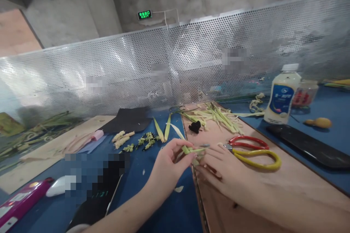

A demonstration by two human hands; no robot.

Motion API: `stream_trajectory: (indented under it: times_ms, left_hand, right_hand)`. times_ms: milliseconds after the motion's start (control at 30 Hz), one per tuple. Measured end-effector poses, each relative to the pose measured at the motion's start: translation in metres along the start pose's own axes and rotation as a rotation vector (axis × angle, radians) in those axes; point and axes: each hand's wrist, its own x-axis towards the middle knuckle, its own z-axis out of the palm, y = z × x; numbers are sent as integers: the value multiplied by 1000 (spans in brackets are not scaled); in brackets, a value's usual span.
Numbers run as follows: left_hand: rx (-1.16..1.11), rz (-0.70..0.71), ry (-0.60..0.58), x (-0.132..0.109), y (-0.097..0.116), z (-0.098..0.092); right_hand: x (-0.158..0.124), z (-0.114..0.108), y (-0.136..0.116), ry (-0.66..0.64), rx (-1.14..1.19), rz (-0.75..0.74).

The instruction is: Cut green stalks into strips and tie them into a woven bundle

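Note:
My left hand (173, 158) pinches a small folded piece of pale green leaf strip (188, 150) between thumb and fingers. A narrow end of the strip points to the right, towards my right hand (222, 165). The right fingers are bent in against the piece, and their tips are partly hidden. Scissors (257, 152) with one red and one yellow handle lie just beyond my right hand, their blades partly covered by it. Both hands are above the seam between the blue table surface (164, 204) and a tan board (273, 185).
Cut leaf strips (221, 118) and a black clump (194, 127) lie at the back. Woven green pieces (147, 140) and beige ones (122, 139) sit left. A phone (101, 189), purple device (23, 204), bottle (283, 96) and black case (308, 147) flank the hands. A perforated metal screen (131, 72) stands behind.

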Motion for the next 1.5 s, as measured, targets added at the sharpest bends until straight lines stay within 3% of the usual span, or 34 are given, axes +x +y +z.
stream_trajectory:
  times_ms: [167, 333, 500, 667, 900, 1033, 1133, 1233, 1300, 1500]
  left_hand:
    - [-33, -68, 54, 2, -2, -2]
    - [-61, -89, 66, 4, -5, -3]
    - [1, -51, 60, 4, -5, -5]
    - [91, 42, -98, 1, -7, -5]
    - [48, 57, -240, -14, -10, 2]
    - [-125, -52, -255, -17, -2, 7]
    - [-184, -174, -147, -13, 1, 8]
    - [-151, -199, -35, -7, -2, 7]
    - [-119, -160, -25, -4, -6, 5]
    - [214, -101, -194, -2, -4, -3]
  right_hand:
    - [-3, -15, -21, -92, 145, 79]
    - [-4, -22, -32, -91, 217, 99]
    - [-3, -21, -19, -69, 195, 51]
    - [-2, -15, -1, 80, 74, -20]
    - [-1, -7, 1, -65, 214, 49]
    - [-4, -3, 8, -96, 277, 82]
    - [-6, 3, 14, -37, 192, 22]
    - [-6, 5, 15, 34, 177, -7]
    - [-5, 5, 14, 61, 185, 5]
    - [-3, 2, 11, 74, 209, 67]
